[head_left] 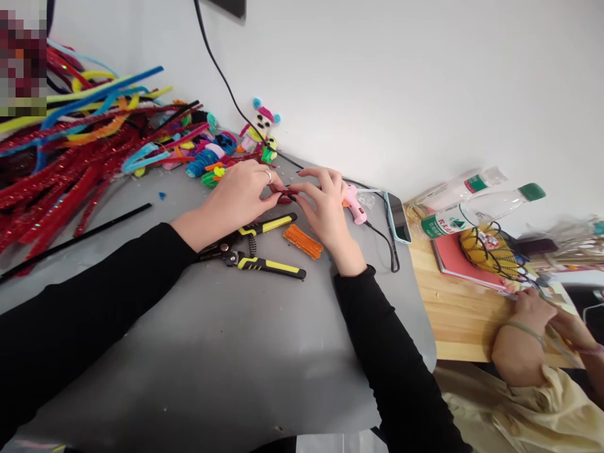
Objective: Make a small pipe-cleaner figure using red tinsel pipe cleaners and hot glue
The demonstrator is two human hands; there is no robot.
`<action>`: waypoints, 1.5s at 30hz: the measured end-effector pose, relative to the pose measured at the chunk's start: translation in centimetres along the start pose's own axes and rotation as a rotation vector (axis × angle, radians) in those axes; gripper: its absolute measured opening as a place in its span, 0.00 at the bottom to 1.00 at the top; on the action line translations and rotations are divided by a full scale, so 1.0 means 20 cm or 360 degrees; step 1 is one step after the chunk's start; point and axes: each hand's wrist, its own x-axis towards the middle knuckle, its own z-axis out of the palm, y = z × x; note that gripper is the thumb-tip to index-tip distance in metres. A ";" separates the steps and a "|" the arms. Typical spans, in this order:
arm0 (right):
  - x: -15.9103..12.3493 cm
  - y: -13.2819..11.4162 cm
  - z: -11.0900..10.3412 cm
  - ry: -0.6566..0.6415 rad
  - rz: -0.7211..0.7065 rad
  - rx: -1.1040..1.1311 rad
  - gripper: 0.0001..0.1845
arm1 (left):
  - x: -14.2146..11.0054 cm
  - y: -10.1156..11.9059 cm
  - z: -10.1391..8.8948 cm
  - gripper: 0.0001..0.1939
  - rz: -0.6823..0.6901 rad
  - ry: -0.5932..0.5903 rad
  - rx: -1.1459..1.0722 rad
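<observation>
My left hand (240, 192), with a ring on one finger, and my right hand (325, 204) meet fingertip to fingertip over the grey table. Between them both pinch a small piece of red tinsel pipe cleaner (285, 197), mostly covered by the fingers. Just below lie yellow-and-black wire cutters (271, 265), their handles spread and their jaws partly under my left forearm. A flat bundle of orange pipe cleaner (302, 241) rests between the handles and my right wrist. Behind my right hand is a pink glue gun (355, 204), partly hidden.
Loose pipe cleaners (94, 163) heap at the left. Small fuzzy figures (260, 126) stand by the wall, with a black cable (226, 88) running past. A phone (397, 218) lies at the right edge. On the wooden table are bottles (491, 204), a wire basket (493, 251) and a co-worker's hands (533, 311).
</observation>
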 end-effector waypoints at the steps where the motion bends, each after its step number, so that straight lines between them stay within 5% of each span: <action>1: 0.00 0.00 0.01 0.0000 -0.0003 0.0010 0.12 | 0.00 0.00 0.00 0.13 -0.0009 -0.0007 0.0004; 22: 0.02 0.02 0.10 -0.0082 0.0061 0.0279 0.15 | 0.00 -0.04 0.01 0.16 -0.0070 -0.0200 0.0129; 45: 0.04 -0.01 0.10 -0.0126 0.0056 0.0172 0.17 | 0.00 -0.05 0.03 0.14 -0.0045 -0.0173 0.0063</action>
